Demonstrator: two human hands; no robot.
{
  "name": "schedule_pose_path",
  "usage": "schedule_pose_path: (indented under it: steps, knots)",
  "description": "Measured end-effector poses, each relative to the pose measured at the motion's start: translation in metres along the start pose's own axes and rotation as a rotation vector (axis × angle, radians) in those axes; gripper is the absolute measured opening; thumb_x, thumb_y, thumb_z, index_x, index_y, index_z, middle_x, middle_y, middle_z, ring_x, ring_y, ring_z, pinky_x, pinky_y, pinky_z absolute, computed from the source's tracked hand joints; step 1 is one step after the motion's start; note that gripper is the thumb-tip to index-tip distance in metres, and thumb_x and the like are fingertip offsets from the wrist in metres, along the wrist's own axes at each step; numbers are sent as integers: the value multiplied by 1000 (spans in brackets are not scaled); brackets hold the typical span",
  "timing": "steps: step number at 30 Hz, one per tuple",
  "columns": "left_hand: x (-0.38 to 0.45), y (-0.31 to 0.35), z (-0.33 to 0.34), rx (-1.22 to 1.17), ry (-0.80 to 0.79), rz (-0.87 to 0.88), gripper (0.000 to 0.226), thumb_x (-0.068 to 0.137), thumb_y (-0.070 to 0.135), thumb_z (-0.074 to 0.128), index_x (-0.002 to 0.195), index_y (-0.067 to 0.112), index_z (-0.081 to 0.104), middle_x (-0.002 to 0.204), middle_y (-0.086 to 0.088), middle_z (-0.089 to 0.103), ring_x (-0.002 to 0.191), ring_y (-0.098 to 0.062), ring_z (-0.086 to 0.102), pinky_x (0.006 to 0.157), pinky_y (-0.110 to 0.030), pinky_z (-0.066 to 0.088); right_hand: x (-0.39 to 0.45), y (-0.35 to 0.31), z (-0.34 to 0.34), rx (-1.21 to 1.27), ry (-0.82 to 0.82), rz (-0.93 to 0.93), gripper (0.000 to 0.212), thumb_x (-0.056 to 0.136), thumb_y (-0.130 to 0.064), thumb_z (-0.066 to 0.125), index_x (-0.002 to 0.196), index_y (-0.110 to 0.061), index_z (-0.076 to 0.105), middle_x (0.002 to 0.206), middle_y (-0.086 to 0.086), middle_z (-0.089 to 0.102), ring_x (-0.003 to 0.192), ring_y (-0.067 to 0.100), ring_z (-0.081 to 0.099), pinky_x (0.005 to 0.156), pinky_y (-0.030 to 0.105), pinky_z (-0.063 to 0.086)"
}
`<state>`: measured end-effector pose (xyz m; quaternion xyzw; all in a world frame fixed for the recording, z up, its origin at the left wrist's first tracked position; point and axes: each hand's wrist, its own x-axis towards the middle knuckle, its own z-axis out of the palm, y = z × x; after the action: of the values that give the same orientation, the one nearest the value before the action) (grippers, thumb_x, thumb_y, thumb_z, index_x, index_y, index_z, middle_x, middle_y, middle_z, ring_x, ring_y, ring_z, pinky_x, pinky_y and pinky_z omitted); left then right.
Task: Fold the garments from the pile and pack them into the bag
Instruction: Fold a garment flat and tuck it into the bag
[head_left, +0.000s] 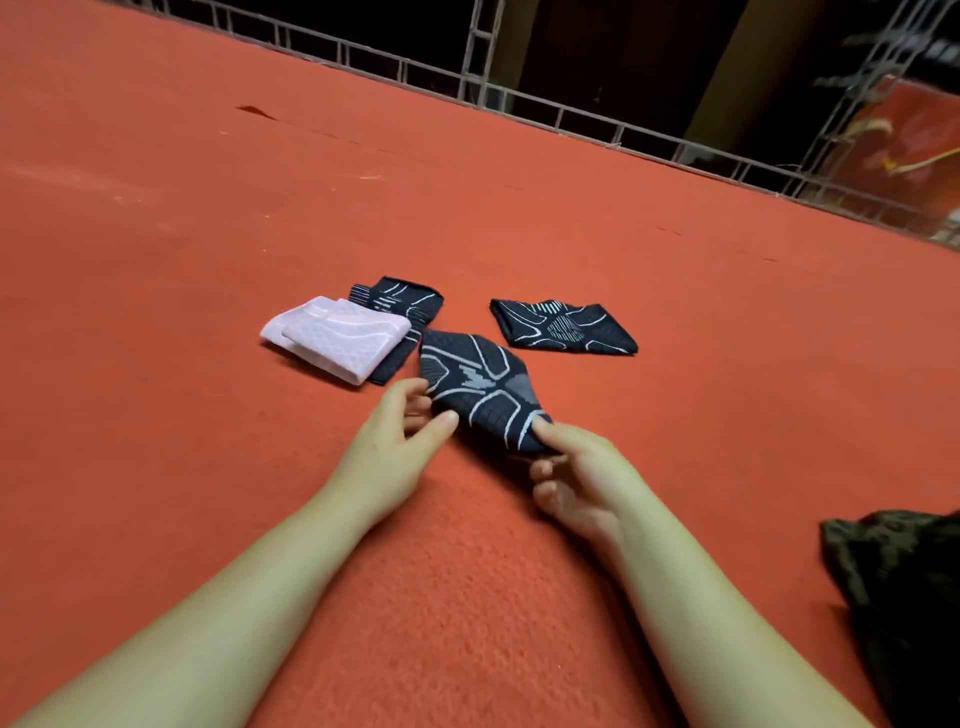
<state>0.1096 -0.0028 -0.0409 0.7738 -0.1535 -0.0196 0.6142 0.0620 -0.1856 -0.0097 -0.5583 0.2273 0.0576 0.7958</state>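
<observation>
A dark patterned garment (478, 387) is pinched by both the left hand (400, 441) and right hand (576, 478); a dark bag (904, 587) lies near right, contents unseen.

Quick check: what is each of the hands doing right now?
Left hand: pinches the near left edge of the dark patterned knit garment.
Right hand: pinches its near corner.

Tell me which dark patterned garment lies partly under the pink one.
The far-left dark garment, tucked beneath the folded pink garment. The right one lies alone; the near one is in both hands.
</observation>
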Motion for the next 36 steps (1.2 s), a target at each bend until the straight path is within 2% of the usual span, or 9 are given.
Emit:
schedule_pose_path:
  steps: [4,10,13,17,22,25,28,31,36]
  knots:
    - [-2,0,-3,-22,-77,3,72,67,57,58,133,39,36,128,5,48,108,-11,56,87,-19,36,-46,24,-9,260,-18,101,13,70,-16,62,81,-17,55,61,-1,50,35,5,40,32,13,30]
    - [-18,11,4,-152,-272,202,60,52,48,67,110,39,54,110,10,63,98,8,58,87,-10,41,-67,32,-15,497,79,-79,21,79,-12,59,98,-21,57,70,3,52,37,7,43,34,17,36]
    - [-23,15,8,-132,-302,284,41,53,44,71,94,44,68,103,23,64,97,5,59,88,-13,43,-67,34,-18,578,82,-163,24,86,-12,53,105,-24,62,66,2,58,41,8,49,39,18,43]
    - [-29,17,7,-17,-337,427,50,60,43,73,107,55,59,116,30,53,114,3,51,98,-15,39,-66,36,-22,578,-27,-229,14,63,-20,74,76,-20,73,71,2,69,59,13,67,54,23,54]
    - [-32,17,10,201,-283,614,52,70,41,67,119,35,55,118,23,51,116,7,46,98,-8,32,-64,38,-29,584,-224,-282,52,37,-33,96,83,-20,76,96,2,74,87,18,71,66,27,57]
    - [-29,18,5,320,-118,707,25,78,31,57,97,22,71,98,17,59,94,-2,55,84,-19,42,-64,37,-30,420,-210,-324,54,41,-35,95,89,-21,75,100,5,73,87,18,71,63,26,57]
    - [-25,17,3,343,6,683,22,83,33,52,90,23,70,102,17,58,98,2,50,91,-14,34,-63,37,-34,-97,10,-459,34,59,-37,81,87,-22,70,80,5,70,63,11,66,53,23,52]
    - [-30,19,6,121,-139,489,18,85,37,42,93,32,58,97,27,62,97,13,52,88,-10,38,-60,40,-40,-590,183,-751,25,63,-41,66,85,-29,71,82,-5,71,76,11,64,72,23,50]
    - [-31,16,10,-47,-139,352,19,86,42,42,91,29,54,83,29,61,78,13,51,74,-11,40,-60,37,-46,-713,186,-815,31,61,-48,61,89,-34,62,95,-11,54,91,-3,51,82,10,36]
